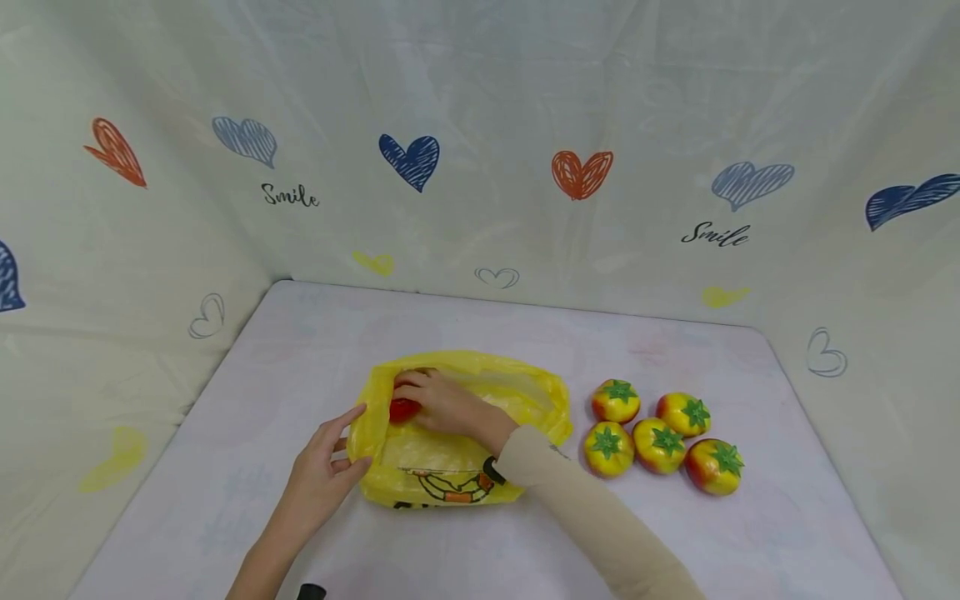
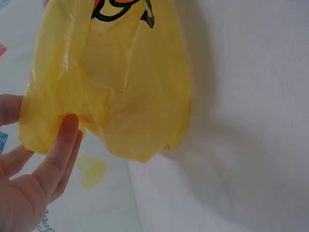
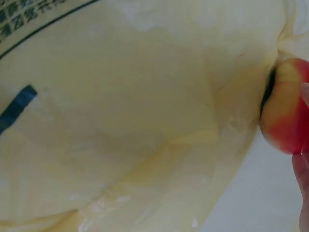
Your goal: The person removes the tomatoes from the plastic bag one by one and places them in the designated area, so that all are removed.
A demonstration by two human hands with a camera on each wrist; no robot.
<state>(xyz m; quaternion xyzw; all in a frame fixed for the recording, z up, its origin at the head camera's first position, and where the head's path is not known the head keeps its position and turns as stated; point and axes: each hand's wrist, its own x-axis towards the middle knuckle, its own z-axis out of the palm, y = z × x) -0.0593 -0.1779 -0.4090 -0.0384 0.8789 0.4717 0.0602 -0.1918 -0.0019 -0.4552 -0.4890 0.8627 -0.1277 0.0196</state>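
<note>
A yellow plastic bag (image 1: 450,458) lies on the table with its mouth spread. My left hand (image 1: 318,475) holds the bag's left end between thumb and fingers; in the left wrist view the fingers (image 2: 60,154) press on the yellow film from both sides. Reaching inside the bag, my right hand (image 1: 442,404) grips a red toy tomato (image 1: 403,409) near the left end. In the right wrist view this tomato (image 3: 285,111) looks red and yellow with a dark leaf crown, and fingertips (image 3: 301,169) touch it at the frame's edge.
Several yellow-red toy tomatoes (image 1: 658,445) with green star-shaped leaves sit together right of the bag, beside my right forearm. The white table (image 1: 465,550) is backed by a pale curtain (image 1: 480,100) printed with hearts. A black object (image 1: 311,592) shows at the bottom edge.
</note>
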